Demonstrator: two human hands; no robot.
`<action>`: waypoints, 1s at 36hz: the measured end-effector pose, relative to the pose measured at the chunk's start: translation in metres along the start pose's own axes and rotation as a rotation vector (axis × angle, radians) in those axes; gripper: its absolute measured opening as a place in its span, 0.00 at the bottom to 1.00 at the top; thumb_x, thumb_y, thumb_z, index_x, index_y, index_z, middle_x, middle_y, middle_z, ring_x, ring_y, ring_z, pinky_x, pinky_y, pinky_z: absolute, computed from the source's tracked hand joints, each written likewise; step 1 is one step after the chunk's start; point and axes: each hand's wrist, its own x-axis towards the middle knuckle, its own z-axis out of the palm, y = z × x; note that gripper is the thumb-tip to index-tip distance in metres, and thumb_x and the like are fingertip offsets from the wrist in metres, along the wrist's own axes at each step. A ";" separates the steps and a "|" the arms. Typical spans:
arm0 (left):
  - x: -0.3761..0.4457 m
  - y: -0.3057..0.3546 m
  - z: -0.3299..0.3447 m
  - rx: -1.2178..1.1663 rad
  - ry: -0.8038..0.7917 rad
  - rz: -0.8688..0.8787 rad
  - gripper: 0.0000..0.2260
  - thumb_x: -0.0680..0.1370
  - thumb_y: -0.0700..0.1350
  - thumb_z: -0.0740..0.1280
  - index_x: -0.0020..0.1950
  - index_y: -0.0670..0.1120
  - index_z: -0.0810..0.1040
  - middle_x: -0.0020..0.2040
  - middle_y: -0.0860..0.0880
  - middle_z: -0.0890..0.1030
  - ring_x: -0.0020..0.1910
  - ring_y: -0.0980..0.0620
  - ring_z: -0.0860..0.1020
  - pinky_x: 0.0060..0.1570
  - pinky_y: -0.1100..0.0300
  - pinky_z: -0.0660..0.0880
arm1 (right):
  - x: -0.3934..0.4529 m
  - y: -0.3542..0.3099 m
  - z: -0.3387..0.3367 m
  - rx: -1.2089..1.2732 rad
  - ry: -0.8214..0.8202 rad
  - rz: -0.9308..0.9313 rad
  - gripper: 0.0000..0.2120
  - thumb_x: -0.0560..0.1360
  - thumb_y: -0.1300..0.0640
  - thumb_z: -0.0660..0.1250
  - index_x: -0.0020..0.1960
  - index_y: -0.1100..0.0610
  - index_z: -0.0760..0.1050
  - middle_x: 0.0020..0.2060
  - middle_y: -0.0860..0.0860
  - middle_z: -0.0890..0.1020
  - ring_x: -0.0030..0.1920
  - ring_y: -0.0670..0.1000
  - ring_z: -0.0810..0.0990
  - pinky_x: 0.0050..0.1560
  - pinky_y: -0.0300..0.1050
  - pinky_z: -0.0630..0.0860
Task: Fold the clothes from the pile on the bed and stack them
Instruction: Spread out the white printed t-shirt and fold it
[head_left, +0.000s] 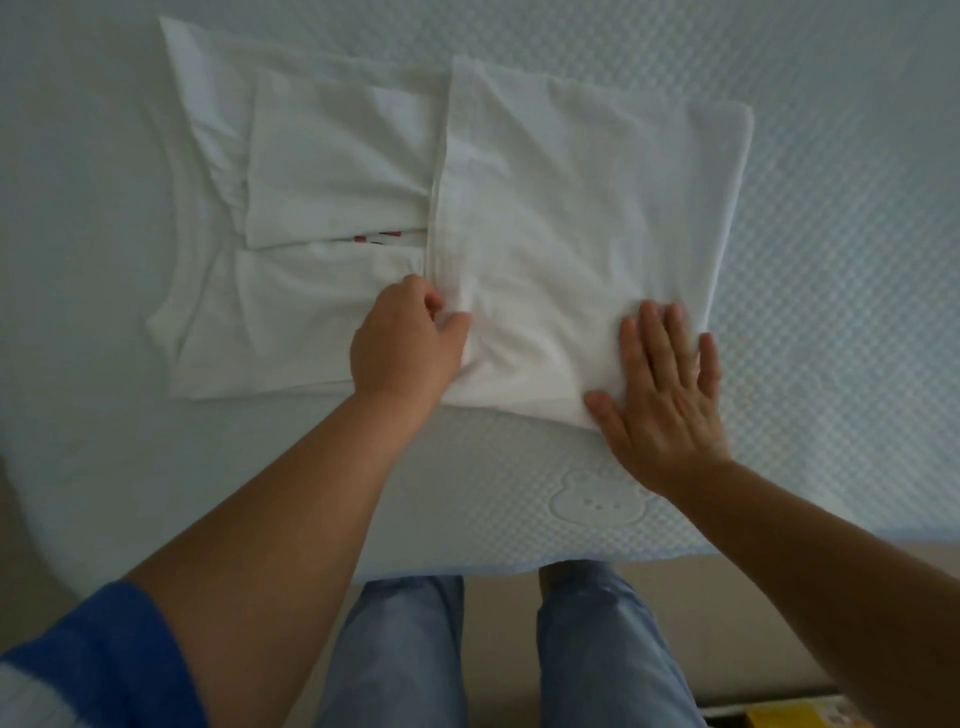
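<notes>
A white T-shirt (545, 208) lies spread on the bed (831, 260), partly folded: its right part is laid over the middle, and its sleeves are tucked in at the left. A strip of red print shows in a gap near the centre. My left hand (405, 343) pinches the hem edge of the folded-over part near the shirt's front edge. My right hand (670, 395) lies flat with straight fingers, pressing on the shirt's near right corner.
The bed has a pale quilted cover with an embossed rabbit shape (597, 499) near its front edge. My legs in blue trousers (597, 649) stand against the bed. A yellow object (795, 717) lies on the floor at lower right.
</notes>
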 end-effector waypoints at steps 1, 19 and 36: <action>0.002 -0.001 0.000 0.007 -0.013 0.011 0.08 0.73 0.52 0.67 0.42 0.50 0.71 0.44 0.49 0.76 0.42 0.48 0.74 0.40 0.59 0.65 | 0.001 -0.001 0.001 0.004 0.006 0.009 0.35 0.76 0.42 0.53 0.73 0.64 0.58 0.73 0.61 0.60 0.74 0.57 0.52 0.72 0.54 0.43; -0.017 -0.003 -0.011 -0.250 0.157 0.048 0.07 0.77 0.49 0.64 0.45 0.46 0.75 0.31 0.56 0.71 0.33 0.50 0.71 0.33 0.62 0.57 | -0.006 -0.012 -0.001 -0.002 -0.118 0.092 0.44 0.72 0.31 0.48 0.76 0.59 0.44 0.75 0.54 0.46 0.74 0.51 0.40 0.71 0.49 0.31; -0.036 0.020 0.014 0.082 0.050 0.669 0.24 0.75 0.50 0.59 0.69 0.41 0.70 0.69 0.38 0.70 0.70 0.38 0.66 0.67 0.45 0.60 | -0.016 -0.010 0.002 0.018 -0.152 0.138 0.39 0.72 0.30 0.41 0.73 0.51 0.32 0.72 0.49 0.35 0.72 0.48 0.30 0.71 0.50 0.29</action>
